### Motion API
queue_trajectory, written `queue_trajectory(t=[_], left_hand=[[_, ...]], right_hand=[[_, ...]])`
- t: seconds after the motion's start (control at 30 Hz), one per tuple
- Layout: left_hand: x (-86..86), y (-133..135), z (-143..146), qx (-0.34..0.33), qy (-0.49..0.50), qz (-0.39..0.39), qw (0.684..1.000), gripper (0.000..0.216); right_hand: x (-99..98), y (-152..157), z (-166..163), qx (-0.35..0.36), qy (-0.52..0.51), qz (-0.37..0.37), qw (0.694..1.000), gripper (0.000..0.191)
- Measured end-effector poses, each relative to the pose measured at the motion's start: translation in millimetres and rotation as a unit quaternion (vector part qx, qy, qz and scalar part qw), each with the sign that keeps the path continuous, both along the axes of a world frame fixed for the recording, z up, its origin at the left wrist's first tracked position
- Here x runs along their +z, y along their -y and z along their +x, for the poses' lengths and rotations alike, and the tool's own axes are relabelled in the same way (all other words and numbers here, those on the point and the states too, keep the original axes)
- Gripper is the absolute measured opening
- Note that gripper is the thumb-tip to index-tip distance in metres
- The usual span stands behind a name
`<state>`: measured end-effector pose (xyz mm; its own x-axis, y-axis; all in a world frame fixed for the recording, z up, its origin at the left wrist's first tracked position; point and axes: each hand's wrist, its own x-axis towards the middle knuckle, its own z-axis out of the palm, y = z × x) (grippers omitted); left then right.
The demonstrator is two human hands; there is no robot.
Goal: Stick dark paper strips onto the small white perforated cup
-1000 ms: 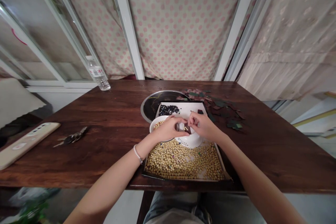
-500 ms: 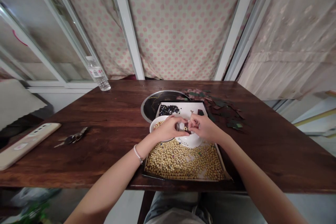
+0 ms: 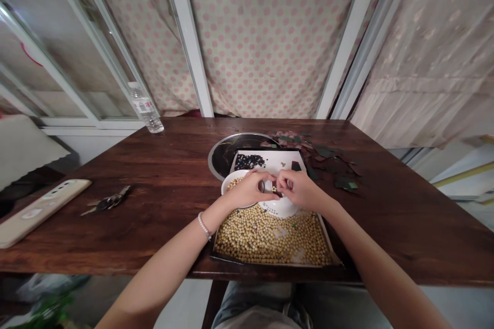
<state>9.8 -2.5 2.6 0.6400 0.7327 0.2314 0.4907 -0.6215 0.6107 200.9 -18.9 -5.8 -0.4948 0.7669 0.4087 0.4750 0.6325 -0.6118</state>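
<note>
A flat tray (image 3: 323,231) at the table's near edge holds a layer of yellow soybeans (image 3: 270,236) and a small heap of black beans (image 3: 249,161) at its far end. Two white bowls stand on it: one (image 3: 230,182) with some soybeans under my left hand, another (image 3: 285,207) under both hands. My left hand (image 3: 249,190) and my right hand (image 3: 299,188) meet above the bowls, fingers pinched together on something small that I cannot make out. A bead bracelet (image 3: 204,226) circles my left wrist.
A round metal inset (image 3: 222,151) sits behind the tray. Dark paper scraps (image 3: 334,167) lie to the right. On the left of the wooden table (image 3: 165,185) are keys (image 3: 108,202), a beige phone-like case (image 3: 40,211) and a water bottle (image 3: 145,108).
Both hands stay pinched together over the bowls with only slight finger movement. The dark bit seen between the fingers earlier no longer shows.
</note>
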Motion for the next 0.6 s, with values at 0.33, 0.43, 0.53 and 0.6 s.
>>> queue_trajectory(t=[0.33,0.43,0.53,0.6], left_hand=[[-1.8,-2,-1,-0.007,0.005,-0.007,1.000,0.037],[-1.0,-1,-1,-0.009,0.004,-0.005,1.000,0.037],[-0.5,-1,0,-0.011,0.002,-0.002,1.000,0.037],[0.3,0,0,-0.010,-0.004,0.001,1.000,0.035]], right_hand=[[1.3,-3,-1,-0.049,-0.005,0.000,0.999,0.023],[-1.8,-7,-2,-0.056,-0.008,0.038,0.998,0.022],[-5.0,-8,-2,-0.050,0.000,0.064,0.997,0.021],[-5.6,-7,-2,-0.032,0.011,0.069,0.997,0.022]])
